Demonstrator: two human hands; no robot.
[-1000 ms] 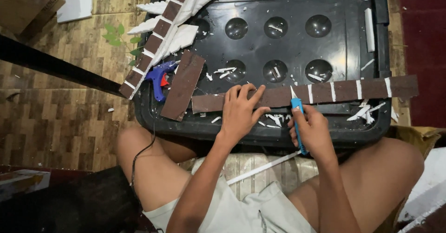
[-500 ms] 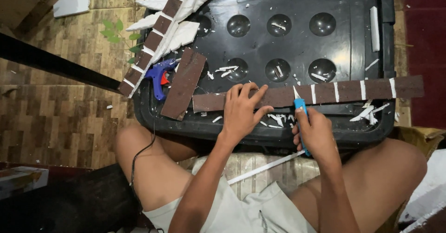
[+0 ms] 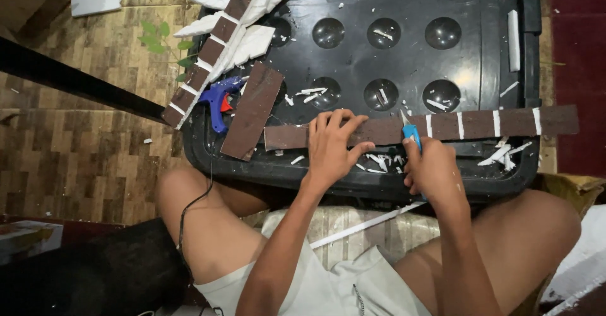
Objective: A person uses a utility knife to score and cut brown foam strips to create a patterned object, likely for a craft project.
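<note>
A long brown strip (image 3: 480,124) with white cross-marks lies across the near part of a black plastic lid (image 3: 467,13). My left hand (image 3: 332,144) presses flat on the strip's left half, fingers spread. My right hand (image 3: 432,168) grips a blue craft knife (image 3: 410,130), its blade tip resting on the strip just right of my left fingers. White shavings (image 3: 379,160) lie between the two hands.
A shorter brown piece (image 3: 252,111) and a blue glue gun (image 3: 218,100) lie at the lid's left edge. Another striped brown strip with white leaf shapes (image 3: 218,35) leans at the upper left. A white stick (image 3: 363,226) rests on my lap. A black bar (image 3: 76,79) crosses the wooden floor.
The knife and my right hand have shifted slightly along the strip; my left hand stays pressed on it.
</note>
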